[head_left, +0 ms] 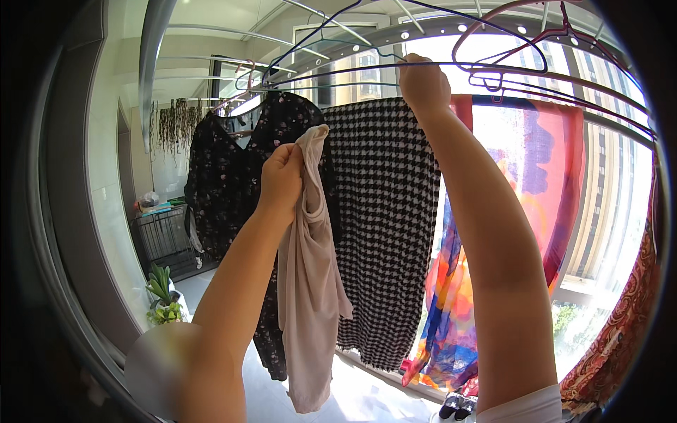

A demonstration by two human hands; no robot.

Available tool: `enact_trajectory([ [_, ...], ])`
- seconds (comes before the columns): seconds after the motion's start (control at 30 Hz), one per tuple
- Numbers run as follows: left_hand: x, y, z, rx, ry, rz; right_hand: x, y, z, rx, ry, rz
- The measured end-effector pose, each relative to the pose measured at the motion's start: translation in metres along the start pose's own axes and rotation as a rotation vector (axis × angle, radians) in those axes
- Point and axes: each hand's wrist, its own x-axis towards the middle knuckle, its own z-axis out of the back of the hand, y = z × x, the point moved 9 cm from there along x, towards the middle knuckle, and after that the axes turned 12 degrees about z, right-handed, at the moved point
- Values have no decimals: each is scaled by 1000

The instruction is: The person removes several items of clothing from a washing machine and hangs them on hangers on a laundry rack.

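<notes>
The left hand [282,178] grips a beige garment [308,282] near its top — it hangs before a black floral blouse [226,173] and a houndstooth cloth [384,218]. The raised right hand [425,83] seems closed on a teal hanger [379,49] — its fingers partly hide the contact.

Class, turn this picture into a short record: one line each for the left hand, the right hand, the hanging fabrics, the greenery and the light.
Left hand: closed on the upper part of a beige garment, which hangs down in folds
Right hand: raised and closed among the thin hangers; exactly what it grips is unclear
Hanging fabrics: black floral top, black-and-white checked cloth, multicoloured cloth, reddish patterned cloth
Greenery: potted plant at lower left
Light: bright, from the window side at right
</notes>
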Motion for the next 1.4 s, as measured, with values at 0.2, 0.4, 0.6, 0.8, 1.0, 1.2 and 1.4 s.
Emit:
enact_trajectory([
  [0.2, 75, -40, -31, 166, -95, -145, -6, -16, -21, 260, -39, -182],
  [0.4, 119, -79, -53, 383, -278, -374, -7, -30, 0, 288, -89, -313],
  [0.6, 94, -67, -72, 309, -179, -224, -35, -31, 10, 196, -285, -176],
  [0.8, 55, 16, -58, -106, 159, 45, -157, -61, -9, 419, -292, -245],
  [1.0, -62, 123, -19, -238, 240, 452, -370, -40, -18, 719, -123, -296],
  [1.2, -179, 208, 26, 19, 181, 636, -439, 35, -60, 1289, 564, -559],
  [1.4, -255, 250, 84, 22, 46, 756, -496, 96, -64, 1319, 701, -849],
])
